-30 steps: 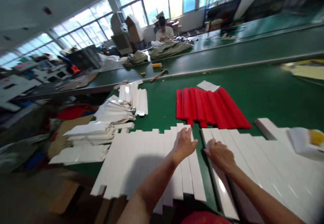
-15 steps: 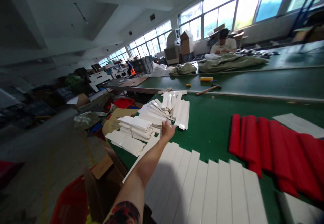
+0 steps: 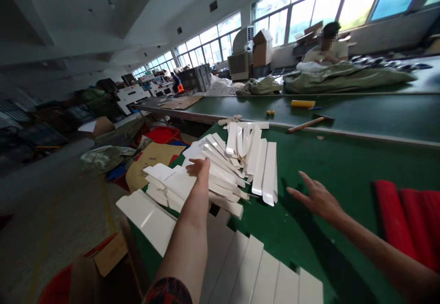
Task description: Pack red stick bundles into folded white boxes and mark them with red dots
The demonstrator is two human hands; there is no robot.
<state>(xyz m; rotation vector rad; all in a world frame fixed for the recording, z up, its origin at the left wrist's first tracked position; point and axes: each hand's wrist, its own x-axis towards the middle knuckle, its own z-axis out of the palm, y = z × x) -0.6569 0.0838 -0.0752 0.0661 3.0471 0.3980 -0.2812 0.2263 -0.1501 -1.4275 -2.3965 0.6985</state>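
My left hand [image 3: 199, 168] reaches over a loose heap of white flattened card pieces [image 3: 220, 171], its fingers apart. Whether it touches the top pieces I cannot tell. My right hand [image 3: 316, 198] hovers above the green tabletop with thumb and fingers spread, holding nothing. Between the hands, a few narrow white card strips [image 3: 270, 169] lie side by side at the heap's right edge. Closer to me, a row of overlapping white card strips [image 3: 256, 267] spreads under my left forearm. A wider white piece [image 3: 147, 217] lies at the table's left edge.
Red rolled pieces [image 3: 398, 217] lie at the right. A hammer [image 3: 309, 123] and a yellow roll [image 3: 303, 104] are farther back. Beyond the green cloth [image 3: 347, 78] sits another person [image 3: 328, 47]. Cardboard [image 3: 112, 253] and red bins [image 3: 161, 134] stand left of the table.
My right hand has come into view from the right. My left hand has moved left over the heap and its fingers have spread. The view has shifted, with the heap now closer.
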